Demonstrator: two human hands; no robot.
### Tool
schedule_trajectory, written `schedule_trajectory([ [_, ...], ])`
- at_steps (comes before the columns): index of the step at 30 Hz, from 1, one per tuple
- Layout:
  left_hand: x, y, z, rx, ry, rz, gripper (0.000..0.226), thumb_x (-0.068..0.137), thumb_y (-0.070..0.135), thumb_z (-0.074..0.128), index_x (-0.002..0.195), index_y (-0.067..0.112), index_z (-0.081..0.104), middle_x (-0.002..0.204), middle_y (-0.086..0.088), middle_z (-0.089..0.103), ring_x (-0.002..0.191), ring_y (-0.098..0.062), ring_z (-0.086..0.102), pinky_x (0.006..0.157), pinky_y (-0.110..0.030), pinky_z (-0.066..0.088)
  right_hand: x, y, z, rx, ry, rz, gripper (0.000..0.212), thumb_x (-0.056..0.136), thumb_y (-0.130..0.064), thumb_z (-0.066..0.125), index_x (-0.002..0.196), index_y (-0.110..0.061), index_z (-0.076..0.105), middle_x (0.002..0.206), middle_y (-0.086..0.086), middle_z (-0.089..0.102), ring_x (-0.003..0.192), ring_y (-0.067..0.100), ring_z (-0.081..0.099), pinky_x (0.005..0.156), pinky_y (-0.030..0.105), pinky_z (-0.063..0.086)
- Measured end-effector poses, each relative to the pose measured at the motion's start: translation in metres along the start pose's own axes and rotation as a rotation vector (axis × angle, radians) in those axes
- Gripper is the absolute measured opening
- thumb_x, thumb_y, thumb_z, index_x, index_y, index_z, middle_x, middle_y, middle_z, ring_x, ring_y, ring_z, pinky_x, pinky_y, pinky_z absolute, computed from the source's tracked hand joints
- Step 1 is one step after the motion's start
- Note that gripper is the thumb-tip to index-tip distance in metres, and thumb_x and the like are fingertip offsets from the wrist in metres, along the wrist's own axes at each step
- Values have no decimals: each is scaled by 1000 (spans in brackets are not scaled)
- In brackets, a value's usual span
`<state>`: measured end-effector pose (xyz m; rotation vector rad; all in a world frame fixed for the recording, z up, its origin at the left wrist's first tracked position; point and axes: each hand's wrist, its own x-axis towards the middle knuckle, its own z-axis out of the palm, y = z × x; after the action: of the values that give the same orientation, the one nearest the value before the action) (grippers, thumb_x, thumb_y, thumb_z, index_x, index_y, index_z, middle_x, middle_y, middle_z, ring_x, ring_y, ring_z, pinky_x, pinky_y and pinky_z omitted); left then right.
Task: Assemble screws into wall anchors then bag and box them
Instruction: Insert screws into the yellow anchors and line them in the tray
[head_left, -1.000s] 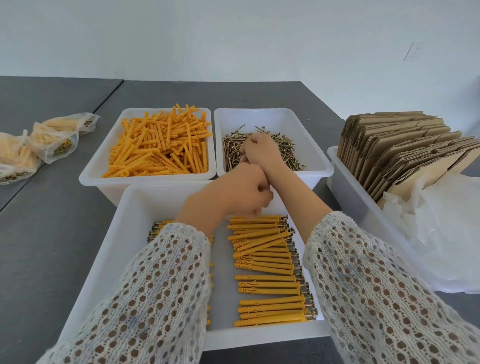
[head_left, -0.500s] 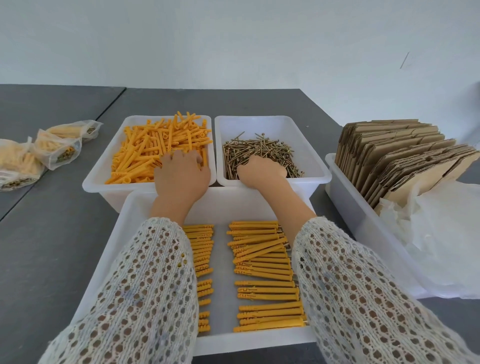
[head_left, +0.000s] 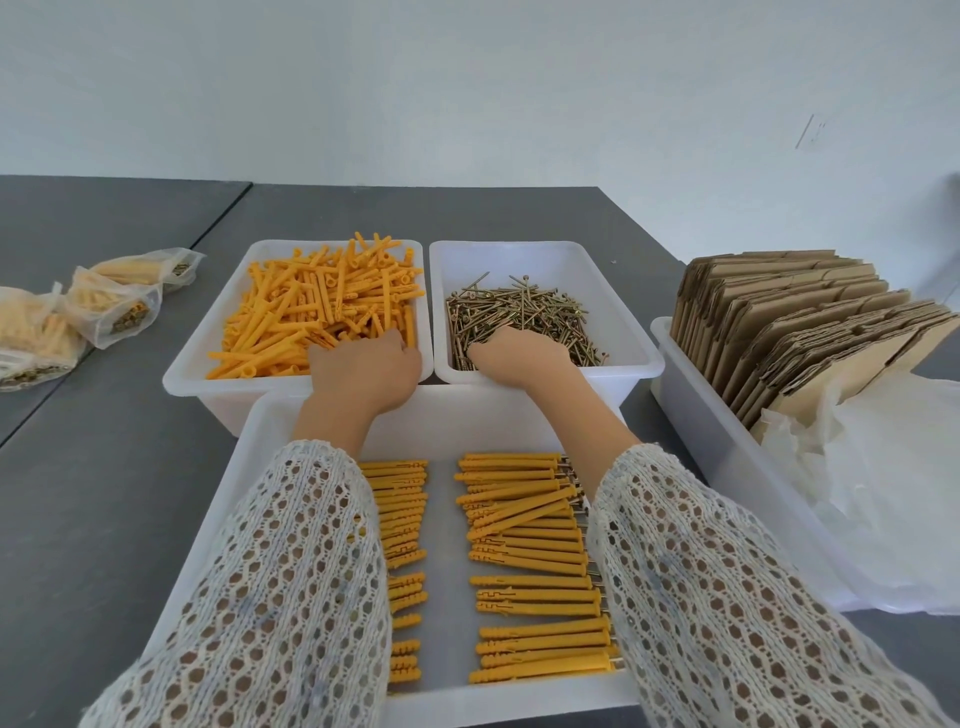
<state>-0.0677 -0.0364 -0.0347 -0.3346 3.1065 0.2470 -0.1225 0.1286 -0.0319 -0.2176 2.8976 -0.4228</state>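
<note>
My left hand (head_left: 363, 370) reaches into the back left white bin (head_left: 200, 338) and dips its fingers into the loose orange wall anchors (head_left: 311, 306). My right hand (head_left: 519, 354) does the same in the neighbouring bin (head_left: 631, 322), among the brass screws (head_left: 524, 306). The backs of both hands hide the fingertips, so what they hold is not visible. The near tray (head_left: 244, 467) holds two rows of anchors fitted with screws (head_left: 524, 525), partly covered by my sleeves.
Filled clear bags (head_left: 111, 306) lie on the grey table at the far left. To the right, a long white bin (head_left: 696, 415) holds flat cardboard boxes (head_left: 800, 332) and crumpled empty plastic bags (head_left: 883, 478).
My left hand has left the right hand above the near tray and moved left into the anchor bin. My right hand has stayed at the screws.
</note>
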Motion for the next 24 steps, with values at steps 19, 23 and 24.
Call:
schedule_trajectory([
  [19, 0, -3, 2, -308, 133, -39, 20, 96, 39, 51, 115, 34, 54, 104, 11, 62, 94, -17, 58, 72, -32, 40, 3, 4, 6, 51, 170, -82, 75, 91, -76, 9, 61, -16, 41, 57, -1, 46, 53, 18, 45, 56, 31, 34],
  [23, -1, -2, 4, -309, 156, -45, 6, 96, 40, 50, 102, 38, 52, 91, 14, 60, 83, -14, 56, 64, -29, 35, 5, 5, 5, 86, 160, -137, 71, 90, -77, 12, 66, -16, 40, 60, -1, 44, 56, 18, 43, 56, 32, 33],
  [24, -1, -1, 4, -298, 176, -45, 5, 97, 39, 48, 98, 38, 53, 86, 15, 59, 78, -13, 56, 61, -29, 34, 5, 4, 5, 100, 154, -165, 70, 90, -78, 13, 68, -16, 39, 60, -2, 43, 56, 17, 42, 57, 33, 33],
])
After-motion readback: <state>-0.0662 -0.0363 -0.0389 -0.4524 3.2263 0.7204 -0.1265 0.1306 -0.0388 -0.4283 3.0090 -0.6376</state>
